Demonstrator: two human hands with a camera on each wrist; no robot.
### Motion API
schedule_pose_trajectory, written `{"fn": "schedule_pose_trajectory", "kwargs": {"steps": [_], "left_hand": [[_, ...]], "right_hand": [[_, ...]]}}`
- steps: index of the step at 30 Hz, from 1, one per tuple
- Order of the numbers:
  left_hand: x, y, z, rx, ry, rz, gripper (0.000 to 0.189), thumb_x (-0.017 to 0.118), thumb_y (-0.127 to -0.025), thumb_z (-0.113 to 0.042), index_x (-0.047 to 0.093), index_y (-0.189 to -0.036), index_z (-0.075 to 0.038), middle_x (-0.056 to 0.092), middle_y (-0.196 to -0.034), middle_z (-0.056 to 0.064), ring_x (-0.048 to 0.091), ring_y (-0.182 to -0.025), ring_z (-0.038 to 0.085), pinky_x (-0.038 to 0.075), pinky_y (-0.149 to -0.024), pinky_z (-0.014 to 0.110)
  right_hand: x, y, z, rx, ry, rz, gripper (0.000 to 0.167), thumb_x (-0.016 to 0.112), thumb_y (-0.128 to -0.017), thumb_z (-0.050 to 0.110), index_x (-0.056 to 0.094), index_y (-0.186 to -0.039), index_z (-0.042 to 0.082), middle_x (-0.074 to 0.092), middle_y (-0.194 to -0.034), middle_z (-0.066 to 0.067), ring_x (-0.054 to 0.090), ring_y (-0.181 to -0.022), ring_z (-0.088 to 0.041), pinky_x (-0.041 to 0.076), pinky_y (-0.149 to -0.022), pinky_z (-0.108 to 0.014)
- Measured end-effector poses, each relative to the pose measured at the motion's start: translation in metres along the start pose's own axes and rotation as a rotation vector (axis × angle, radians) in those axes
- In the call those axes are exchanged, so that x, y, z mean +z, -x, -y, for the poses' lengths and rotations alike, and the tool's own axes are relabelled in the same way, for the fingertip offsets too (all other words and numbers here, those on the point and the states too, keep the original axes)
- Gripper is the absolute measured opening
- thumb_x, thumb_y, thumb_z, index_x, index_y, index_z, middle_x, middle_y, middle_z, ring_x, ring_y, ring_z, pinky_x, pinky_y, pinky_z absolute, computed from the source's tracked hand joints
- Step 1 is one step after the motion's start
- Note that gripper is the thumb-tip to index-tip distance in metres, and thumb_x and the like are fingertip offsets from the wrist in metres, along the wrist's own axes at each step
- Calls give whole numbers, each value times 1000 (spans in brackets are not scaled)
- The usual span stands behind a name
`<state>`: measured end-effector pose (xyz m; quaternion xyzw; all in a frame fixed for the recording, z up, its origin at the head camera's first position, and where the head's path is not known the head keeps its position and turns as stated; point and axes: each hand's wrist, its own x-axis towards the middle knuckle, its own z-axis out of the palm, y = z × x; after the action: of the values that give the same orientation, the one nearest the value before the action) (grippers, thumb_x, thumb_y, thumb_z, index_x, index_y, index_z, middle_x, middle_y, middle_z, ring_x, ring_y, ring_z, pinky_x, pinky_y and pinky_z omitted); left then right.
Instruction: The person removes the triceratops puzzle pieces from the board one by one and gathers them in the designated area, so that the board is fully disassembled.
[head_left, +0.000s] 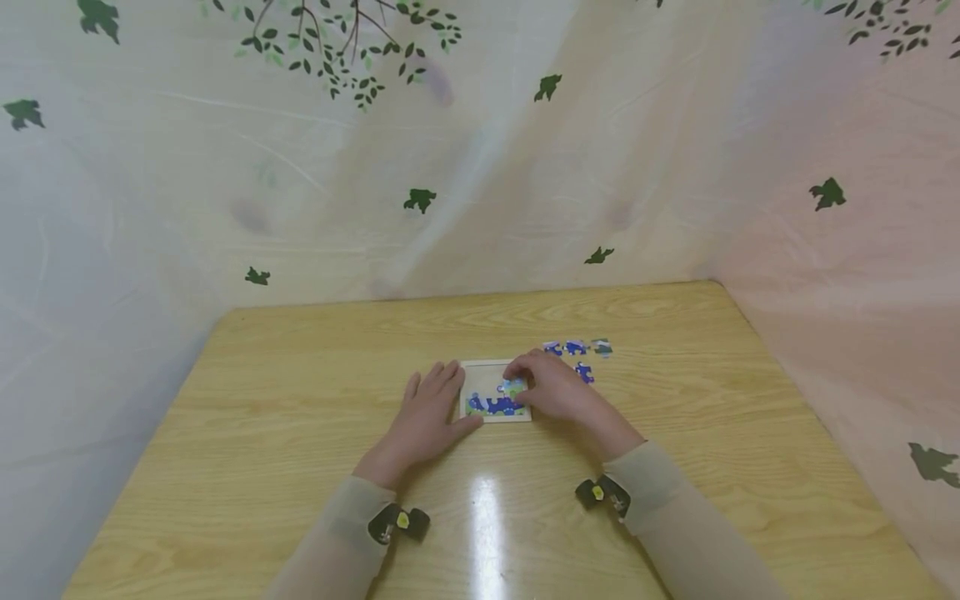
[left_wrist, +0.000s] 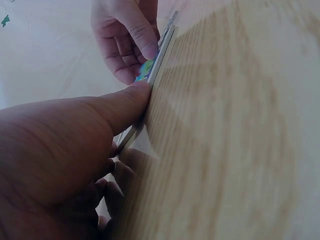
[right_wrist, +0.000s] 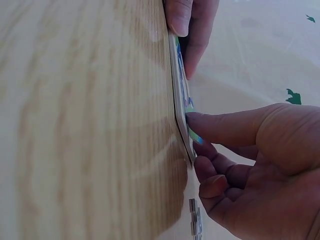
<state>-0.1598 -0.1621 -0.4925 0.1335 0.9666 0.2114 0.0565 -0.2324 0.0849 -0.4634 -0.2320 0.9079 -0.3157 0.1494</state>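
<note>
A small light wooden puzzle tray point(head_left: 480, 375) lies on the table, with blue and green joined pieces point(head_left: 492, 406) along its near side. My left hand point(head_left: 427, 412) rests at the tray's left side, fingers extended, its thumb point(left_wrist: 131, 97) against the near edge. At the tray's right side, my right hand point(head_left: 555, 387) pinches a green and light-blue puzzle piece point(right_wrist: 194, 134) between thumb and fingers, low over the tray. Part of that piece is hidden by the fingers. The far left of the tray's floor shows bare.
Several loose puzzle pieces point(head_left: 576, 347) lie on the wooden table point(head_left: 315, 383) beyond my right hand, and one blue piece point(head_left: 584, 372) lies nearer, beside that hand. A curtain point(head_left: 480, 167) with printed leaves hangs behind the table's far edge.
</note>
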Motion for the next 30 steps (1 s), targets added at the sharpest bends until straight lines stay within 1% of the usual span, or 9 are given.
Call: {"fn": "schedule_pose_trajectory", "kwargs": {"steps": [4,8,12,18,23,26,30], "left_hand": [[0,0,0,1,8,-5,93,68,-107,-56,31,-172,-2,22,-181,15,13,-169,37,-2,-135,61],[0,0,0,4,5,-7,93,68,-107,-56,31,-172,-1,22,-181,16,13,-169,38,-2,-135,61],[0,0,0,6,4,-6,93,67,-107,-56,32,-172,0,22,-181,16,14,-169,38,-1,-134,62],[-1,0,0,7,-2,-6,93,67,-107,-56,32,-172,0,22,-181,16,14,-169,38,-1,-134,62],[0,0,0,6,-8,-8,93,67,-107,-57,32,-172,-1,22,-181,16,14,-169,38,0,-135,62],[-1,1,-1,3,1,-6,92,67,-107,-56,32,-171,0,22,-181,16,14,-169,38,-1,-135,61],[-3,2,-2,1,13,0,92,68,-107,-55,32,-172,0,22,-181,17,13,-169,38,-1,-135,61]], "right_hand": [[0,-1,0,-5,-49,4,29,84,-95,1,74,-120,13,68,-108,-1,63,-104,-22,56,-97,-45],[-1,-1,-1,5,-86,8,23,77,-100,0,72,-117,15,67,-105,-1,61,-100,-21,56,-93,-43],[-2,0,-2,1,-104,14,16,72,-105,4,72,-115,16,67,-105,-1,62,-100,-20,56,-93,-43],[-4,-1,-3,0,-154,18,14,71,-105,6,72,-114,18,68,-106,0,63,-101,-20,57,-94,-42],[-8,1,-3,-19,-187,-16,16,71,-104,5,74,-115,16,69,-107,0,64,-103,-21,58,-95,-42],[-12,3,-3,-46,-196,-38,14,70,-106,5,74,-115,15,70,-108,-1,64,-105,-21,57,-95,-42],[-20,8,-5,-57,-210,-64,12,69,-108,6,74,-115,14,71,-110,-3,64,-107,-24,56,-95,-43]]}}
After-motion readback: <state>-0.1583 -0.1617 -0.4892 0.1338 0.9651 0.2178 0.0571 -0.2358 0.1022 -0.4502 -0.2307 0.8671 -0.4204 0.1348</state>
